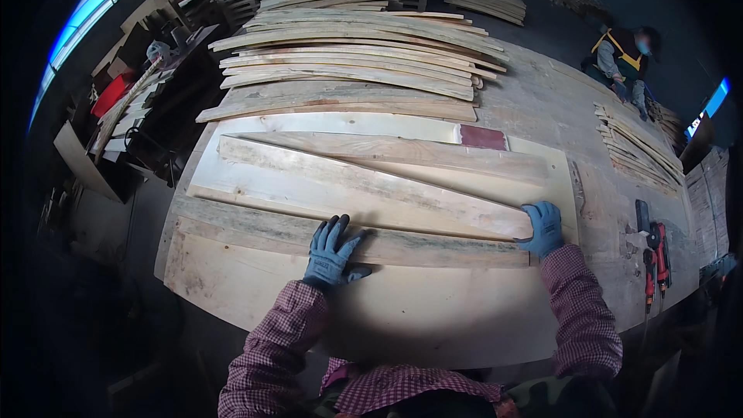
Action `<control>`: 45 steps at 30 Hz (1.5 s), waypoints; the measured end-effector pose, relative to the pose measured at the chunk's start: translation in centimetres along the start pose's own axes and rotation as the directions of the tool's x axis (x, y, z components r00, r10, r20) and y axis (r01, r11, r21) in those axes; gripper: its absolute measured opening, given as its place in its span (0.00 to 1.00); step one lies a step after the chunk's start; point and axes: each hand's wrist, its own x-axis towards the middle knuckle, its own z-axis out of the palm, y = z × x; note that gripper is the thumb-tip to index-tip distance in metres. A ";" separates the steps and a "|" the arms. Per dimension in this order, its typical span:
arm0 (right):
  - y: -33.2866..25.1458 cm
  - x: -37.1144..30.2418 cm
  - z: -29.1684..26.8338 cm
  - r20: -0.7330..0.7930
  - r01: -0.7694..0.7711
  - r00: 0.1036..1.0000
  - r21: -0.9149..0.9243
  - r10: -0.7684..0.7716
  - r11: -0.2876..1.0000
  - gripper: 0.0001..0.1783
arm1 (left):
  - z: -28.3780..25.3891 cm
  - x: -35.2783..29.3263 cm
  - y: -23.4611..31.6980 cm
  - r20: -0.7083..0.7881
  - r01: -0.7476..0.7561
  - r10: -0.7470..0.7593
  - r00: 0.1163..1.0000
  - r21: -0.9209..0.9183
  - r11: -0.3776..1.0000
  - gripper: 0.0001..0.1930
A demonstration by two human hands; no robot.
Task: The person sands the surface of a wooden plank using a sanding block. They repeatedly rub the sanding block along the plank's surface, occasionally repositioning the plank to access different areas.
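My left hand (330, 254), in a blue work glove, lies with spread fingers on the near wooden board (255, 226), which is streaked dark grey. My right hand (543, 227), gloved alike, is closed round the right end of a slanting board (371, 186). That slanting board runs from the far left down to the right, its right end close to the near board. Behind it lies a third board (402, 149), partly covered at its left by the slanting one. All three rest on a pale wooden sheet (348, 122) on the worktable (534, 93).
Stacked planks (348, 62) cover the table's far side. A dark red block (483, 137) lies behind the boards. Red-handled tools (658, 255) with cords lie at the right, near a pile of narrow slats (631, 147). Another person (619, 54) stands beyond the far right edge.
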 end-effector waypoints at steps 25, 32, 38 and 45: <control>1.4 27.1 8.6 0.632 -0.459 0.694 0.017 0.346 0.888 0.55 | 0.3 10.6 -8.9 0.376 0.104 -0.171 0.911 0.192 0.976 0.52; 1.3 26.7 8.9 0.454 -0.420 0.815 0.034 0.360 0.907 0.50 | 0.1 10.7 -8.8 0.382 0.123 -0.200 0.902 0.216 0.969 0.52; -0.4 27.5 5.6 0.404 -0.259 0.850 -0.239 0.338 0.936 0.51 | 0.0 11.0 -8.3 0.427 0.158 -0.250 0.869 0.240 0.958 0.52; -0.7 17.3 -7.7 -0.273 -0.382 0.626 0.710 0.731 0.592 0.49 | 1.3 11.0 -10.4 0.375 0.067 -0.184 0.909 0.303 0.951 0.52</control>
